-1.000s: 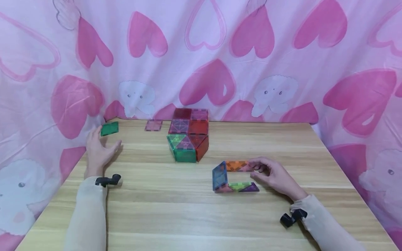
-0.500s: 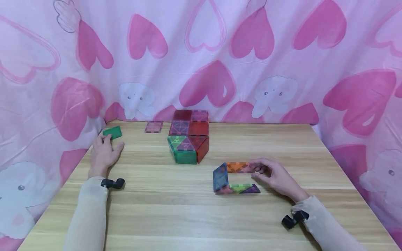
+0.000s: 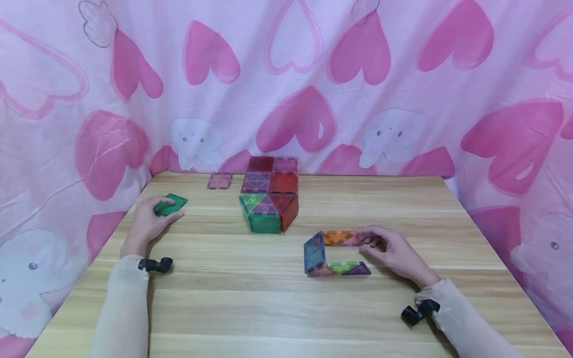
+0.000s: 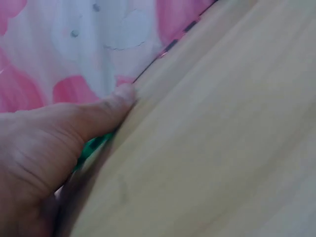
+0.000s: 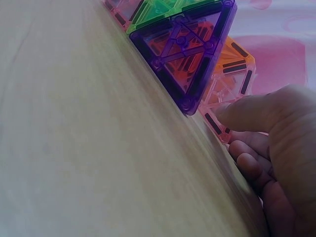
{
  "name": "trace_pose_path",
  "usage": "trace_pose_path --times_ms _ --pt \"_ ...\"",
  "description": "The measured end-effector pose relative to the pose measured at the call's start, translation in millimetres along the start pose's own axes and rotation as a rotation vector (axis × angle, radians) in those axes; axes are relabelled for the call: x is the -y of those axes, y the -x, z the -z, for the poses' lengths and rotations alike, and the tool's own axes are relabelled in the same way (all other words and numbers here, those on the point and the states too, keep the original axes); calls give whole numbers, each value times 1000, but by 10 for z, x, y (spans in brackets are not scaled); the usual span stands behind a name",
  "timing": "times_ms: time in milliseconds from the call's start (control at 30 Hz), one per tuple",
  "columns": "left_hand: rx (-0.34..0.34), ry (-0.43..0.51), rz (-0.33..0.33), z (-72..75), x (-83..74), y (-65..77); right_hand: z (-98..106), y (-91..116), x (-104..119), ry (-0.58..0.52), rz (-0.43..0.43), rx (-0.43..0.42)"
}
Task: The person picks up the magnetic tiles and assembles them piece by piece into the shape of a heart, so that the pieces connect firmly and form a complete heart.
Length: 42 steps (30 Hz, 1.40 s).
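At the left of the head view, my left hand (image 3: 145,223) grips a green magnetic tile (image 3: 177,202), its fingers over the top and its thumb at the near edge. Only a green sliver shows past the thumb in the left wrist view. My right hand (image 3: 394,253) pinches a pink triangular tile (image 5: 213,117) at the free end of a small upright wall. That wall also has an orange tile (image 3: 333,238) and meets a blue tile (image 3: 314,253). A second upright row runs nearer, with a yellow-green triangle (image 3: 341,268) and a purple triangle (image 5: 185,55).
A larger block of joined magnetic tiles (image 3: 270,181) stands at the back middle, red and purple on top with green in front. Left of it lies a pink square tile (image 3: 220,181). A patterned curtain (image 3: 295,64) borders the wooden table (image 3: 233,298).
My left hand first touched the green tile near the back left, drew it nearer, and now grips it, tilted and further right. My right hand has stayed at the pink triangle.
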<state>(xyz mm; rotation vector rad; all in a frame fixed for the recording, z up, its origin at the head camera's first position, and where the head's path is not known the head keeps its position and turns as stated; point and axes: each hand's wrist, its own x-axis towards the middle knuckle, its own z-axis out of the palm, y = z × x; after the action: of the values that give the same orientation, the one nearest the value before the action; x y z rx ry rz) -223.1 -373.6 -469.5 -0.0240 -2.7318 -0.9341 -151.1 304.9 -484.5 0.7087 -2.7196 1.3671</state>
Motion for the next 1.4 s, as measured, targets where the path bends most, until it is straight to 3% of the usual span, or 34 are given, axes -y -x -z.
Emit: trace_pose_path --times_ms 133,233,333,433,533,633,733,867,1067,1200,1400 --pt "59 117 57 72 18 56 7 -5 -6 1 15 3" --pt "12 280 102 107 -27 58 7 -3 -9 -2 27 4" --pt "-55 449 74 164 -180 -4 9 3 -9 -7 31 8" --pt "-89 541 -16 219 -467 -103 17 9 -6 -5 27 6" --pt "-82 602 -144 259 -875 -146 21 12 -6 -1 23 4" --pt "-16 682 -301 258 -1309 -137 29 13 3 -9 29 12" --pt "71 688 -449 196 -1684 -81 52 15 8 -28 47 41" --pt "158 621 -547 48 -2044 62 100 36 21 -90 79 114" --pt "241 577 -585 -294 -2386 293 104 99 24 -211 128 229" --pt "278 524 -573 -599 -2638 454 50 116 43 -203 122 259" --pt "356 455 -608 -1162 -3008 658 12 106 88 -123 103 220"
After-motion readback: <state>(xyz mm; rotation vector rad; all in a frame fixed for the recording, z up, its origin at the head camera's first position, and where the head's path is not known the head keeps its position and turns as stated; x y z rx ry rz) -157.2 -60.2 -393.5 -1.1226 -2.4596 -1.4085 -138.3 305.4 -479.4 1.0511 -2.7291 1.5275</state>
